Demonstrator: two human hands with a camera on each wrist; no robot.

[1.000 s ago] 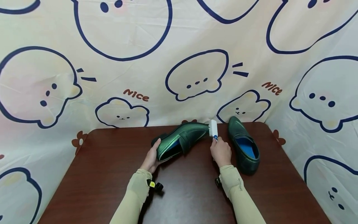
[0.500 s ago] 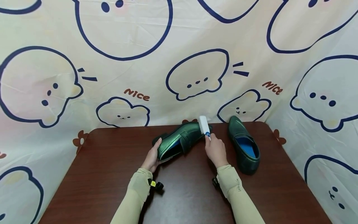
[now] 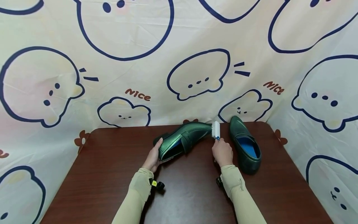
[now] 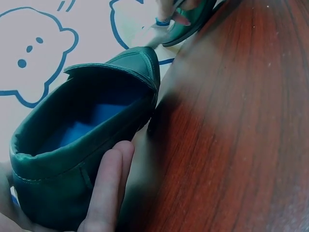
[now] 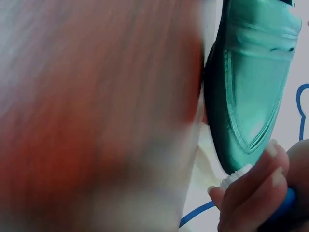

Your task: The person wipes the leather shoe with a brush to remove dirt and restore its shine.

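Observation:
Tilted on its side, a green loafer is gripped round the heel by my left hand, its toe pointing right. In the left wrist view two fingers lie along the side of the loafer, and its blue insole shows. My right hand pinches the handle of a white brush with a blue part. Its bristles face left at the loafer's toe; the right wrist view shows the bristles close against the toe. Whether they touch cannot be told.
A second green loafer stands upright on the brown wooden table, just right of my right hand. Behind the table hangs a cream cloth with blue cartoon outlines. Each wrist wears a small black camera.
My right hand moved the brush left over the loafer's toe part, then back right to the toe tip. My left hand and the loafer stay nearly still.

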